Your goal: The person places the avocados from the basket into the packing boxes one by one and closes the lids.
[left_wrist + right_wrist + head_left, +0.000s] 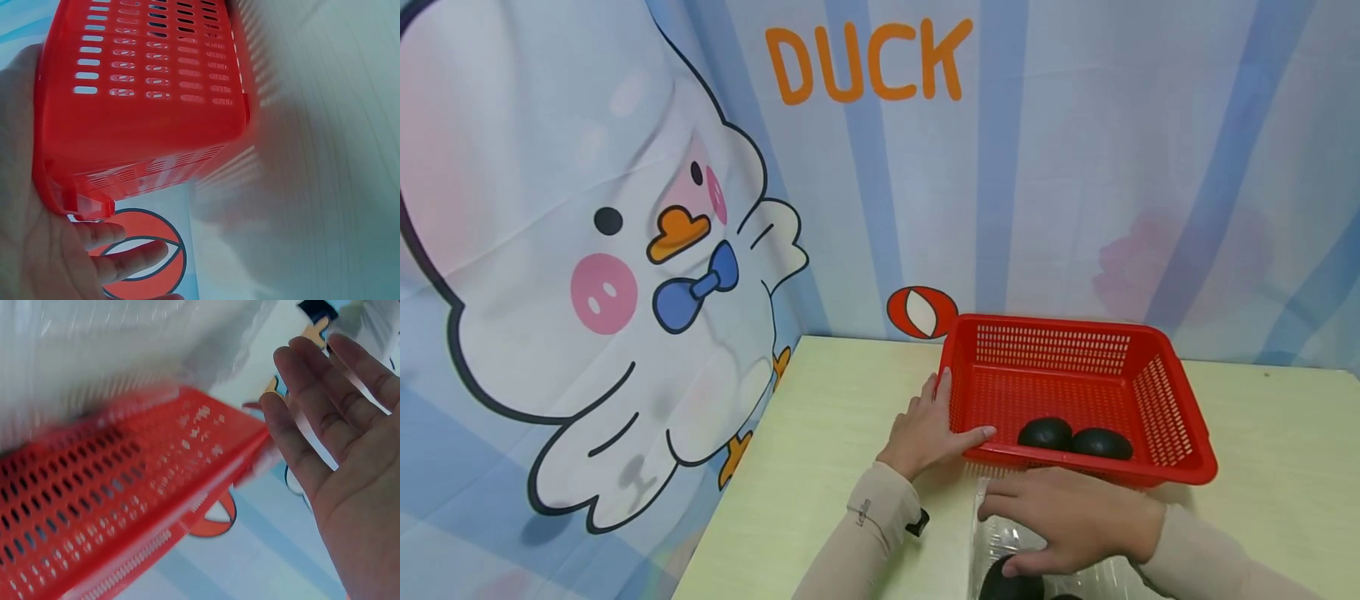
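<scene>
Duck-print backdrop (pixel 880 192) in bg, pale tabletop (pixel 850 392) below, and there's the red basket (pixel 1037 392) at approx 4 o'clock in head view, w/ two dark ovals (pixel 1102 444) inside at its 6. L hand (pixel 925 429) on basket's 8 o'clock corner, thumb over rim, fingers loosely straight outside. R hand (pixel 1067 510) over clear plastic tray (pixel 1108 579), fingers relaxed, nothing held; another dark oval (pixel 1011 582) at R hand's 7, thumb contact unclear.
</scene>
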A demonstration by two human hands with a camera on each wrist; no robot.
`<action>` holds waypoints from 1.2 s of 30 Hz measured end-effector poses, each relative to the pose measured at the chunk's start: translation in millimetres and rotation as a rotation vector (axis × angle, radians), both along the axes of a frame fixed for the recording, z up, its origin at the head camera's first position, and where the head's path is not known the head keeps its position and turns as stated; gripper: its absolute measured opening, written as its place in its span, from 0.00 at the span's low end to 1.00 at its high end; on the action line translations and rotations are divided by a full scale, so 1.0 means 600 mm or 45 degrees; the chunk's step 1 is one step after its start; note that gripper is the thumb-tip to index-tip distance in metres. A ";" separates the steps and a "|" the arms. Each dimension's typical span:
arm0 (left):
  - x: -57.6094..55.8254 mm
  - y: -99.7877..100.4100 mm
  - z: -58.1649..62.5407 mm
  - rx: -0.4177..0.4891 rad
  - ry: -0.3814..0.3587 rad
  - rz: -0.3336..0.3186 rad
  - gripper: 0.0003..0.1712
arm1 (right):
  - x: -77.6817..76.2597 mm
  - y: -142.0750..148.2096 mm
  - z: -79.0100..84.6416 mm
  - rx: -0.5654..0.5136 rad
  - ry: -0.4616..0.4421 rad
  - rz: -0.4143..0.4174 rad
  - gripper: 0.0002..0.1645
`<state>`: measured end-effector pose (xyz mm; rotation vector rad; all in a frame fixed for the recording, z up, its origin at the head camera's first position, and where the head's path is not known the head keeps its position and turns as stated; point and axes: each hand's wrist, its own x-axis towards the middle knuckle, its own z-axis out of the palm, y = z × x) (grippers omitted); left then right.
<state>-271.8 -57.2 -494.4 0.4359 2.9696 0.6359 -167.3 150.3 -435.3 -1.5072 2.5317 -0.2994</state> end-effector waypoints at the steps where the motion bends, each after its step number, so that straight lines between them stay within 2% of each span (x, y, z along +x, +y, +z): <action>1: 0.000 0.000 0.000 -0.002 0.005 -0.001 0.68 | -0.001 0.004 0.004 0.002 0.010 -0.024 0.35; 7: 0.002 -0.001 0.000 -0.058 0.056 -0.002 0.68 | -0.018 0.032 0.026 -0.024 0.070 -0.197 0.39; 13: 0.003 -0.003 -0.002 -0.090 0.094 -0.002 0.68 | -0.052 0.071 0.040 -0.124 0.182 -0.296 0.32; 16: 0.002 -0.004 -0.003 -0.103 0.105 -0.005 0.68 | -0.072 0.095 0.046 -0.113 0.183 -0.373 0.33; 21: 0.000 -0.005 -0.006 -0.118 0.115 -0.018 0.68 | -0.103 0.134 0.047 -0.044 0.139 -0.505 0.41; 25: -0.003 -0.005 -0.008 -0.115 0.127 -0.030 0.67 | -0.125 0.159 0.039 0.000 0.089 -0.558 0.48; 36: -0.003 -0.001 -0.004 -0.088 0.127 -0.044 0.68 | -0.163 0.179 0.007 0.163 -0.070 -0.647 0.49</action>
